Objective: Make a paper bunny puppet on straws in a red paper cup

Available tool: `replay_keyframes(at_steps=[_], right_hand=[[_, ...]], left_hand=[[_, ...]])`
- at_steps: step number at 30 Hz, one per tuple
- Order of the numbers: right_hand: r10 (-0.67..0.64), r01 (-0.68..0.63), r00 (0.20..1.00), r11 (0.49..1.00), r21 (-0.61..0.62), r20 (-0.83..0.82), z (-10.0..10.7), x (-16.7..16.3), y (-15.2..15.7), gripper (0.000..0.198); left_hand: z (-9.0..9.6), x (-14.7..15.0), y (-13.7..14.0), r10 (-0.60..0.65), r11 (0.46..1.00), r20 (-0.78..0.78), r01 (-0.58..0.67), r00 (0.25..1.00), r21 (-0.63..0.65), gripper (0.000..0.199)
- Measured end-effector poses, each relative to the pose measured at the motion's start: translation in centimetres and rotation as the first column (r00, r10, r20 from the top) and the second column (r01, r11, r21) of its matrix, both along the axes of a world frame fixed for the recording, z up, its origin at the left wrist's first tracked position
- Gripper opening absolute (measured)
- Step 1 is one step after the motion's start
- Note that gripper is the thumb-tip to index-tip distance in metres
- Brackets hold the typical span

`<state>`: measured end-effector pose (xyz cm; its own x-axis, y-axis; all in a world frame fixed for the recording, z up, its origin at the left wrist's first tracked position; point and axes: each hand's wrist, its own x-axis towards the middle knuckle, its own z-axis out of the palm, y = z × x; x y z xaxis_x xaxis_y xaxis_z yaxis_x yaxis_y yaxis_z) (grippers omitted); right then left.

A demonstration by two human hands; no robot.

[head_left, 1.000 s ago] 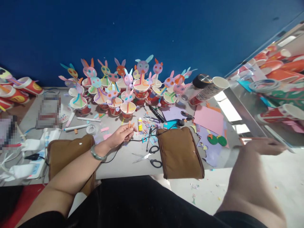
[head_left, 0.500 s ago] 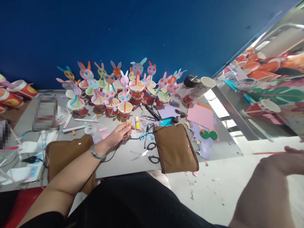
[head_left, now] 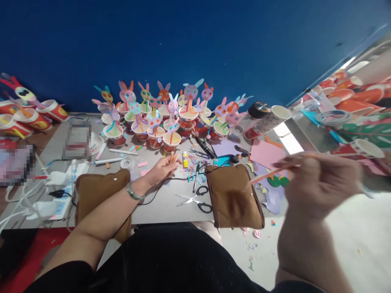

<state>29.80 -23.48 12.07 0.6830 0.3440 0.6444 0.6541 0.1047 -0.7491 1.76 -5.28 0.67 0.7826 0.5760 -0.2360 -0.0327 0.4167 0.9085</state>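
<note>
My left hand (head_left: pixel 161 171) is over the table, its fingers pinched on small folded orange paper pieces (head_left: pixel 173 157). Just right of it stands a yellow glue stick (head_left: pixel 185 160), with paper scraps around. Raised at the right, my right hand (head_left: pixel 320 185) is closed on a thin orange strip (head_left: pixel 263 176) that points left over the right brown cushion (head_left: pixel 236 199). Motion blurs this hand, and I cannot tell whether the strip is paper. Black-handled scissors (head_left: pixel 200 199) lie open between my hands.
Paper cups with rabbit-shaped paper figures (head_left: pixel 171 140) crowd along the blue wall. A bottle (head_left: pixel 259 110) and stacked cups (head_left: pixel 269 122) stand right of them. A second brown cushion (head_left: pixel 100 189), cables and a power strip (head_left: pixel 62 205) lie left. Pink paper (head_left: pixel 264 152) lies right.
My right hand has come up and inward from the right edge, bringing the thin orange strip over the right cushion. My left hand keeps its pinch. The view has shifted left.
</note>
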Motion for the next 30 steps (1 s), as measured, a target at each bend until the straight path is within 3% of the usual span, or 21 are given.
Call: replay_keyframes(at_steps=[1,3,5,8,11,15,18,22,24,30], right_hand=[[0.155,-0.151,0.978,0.988,0.039,-0.139,-0.3,-1.9,1.3,0.021],[0.406,-0.427,0.807,0.903,0.05,-0.428,-1.5,-5.4,4.0,0.026],[0.5,-0.576,0.615,0.813,0.085,-0.61,-3.1,-8.0,6.5,0.03],[0.551,-0.665,0.444,0.731,0.152,-0.707,-5.7,-10.5,9.7,0.034],[0.559,-0.675,0.356,0.708,0.208,-0.749,-7.6,-11.8,11.7,0.039],[0.556,-0.659,0.323,0.713,0.24,-0.766,-8.9,-12.2,12.6,0.036],[0.549,-0.697,0.353,0.694,0.179,-0.757,-9.9,-12.0,12.7,0.035],[0.567,-0.809,0.416,0.588,-0.004,-0.711,-11.4,-11.2,12.7,0.038],[0.581,-0.828,0.422,0.559,-0.035,-0.696,-11.9,-10.9,12.7,0.037],[0.548,-0.801,0.383,0.599,0.029,-0.743,-12.0,-10.6,12.7,0.04]], left_hand=[[0.0,0.0,0.0,0.009,1.0,-0.018,-0.009,1.0,0.016,0.048],[0.1,0.1,-0.1,0.02,0.999,-0.035,-0.019,0.999,0.041,0.054],[0.3,0.1,-0.2,0.009,0.998,-0.026,-0.007,1.0,0.063,0.057],[0.7,0.2,-0.3,-0.036,0.991,0.005,0.035,0.999,0.127,0.054],[1.1,0.1,-0.2,-0.103,0.982,-0.009,0.103,0.995,0.156,0.053],[1.1,0.0,0.0,-0.13,0.98,-0.021,0.131,0.991,0.149,0.054],[0.9,-0.1,0.0,-0.114,0.983,-0.026,0.116,0.993,0.142,0.055],[0.8,-0.1,0.0,-0.066,0.986,-0.011,0.067,0.998,0.154,0.056],[1.0,-0.1,0.1,-0.058,0.985,-0.006,0.058,0.998,0.16,0.055],[1.0,-0.4,0.5,-0.094,0.979,-0.041,0.1,0.995,0.179,0.055]])
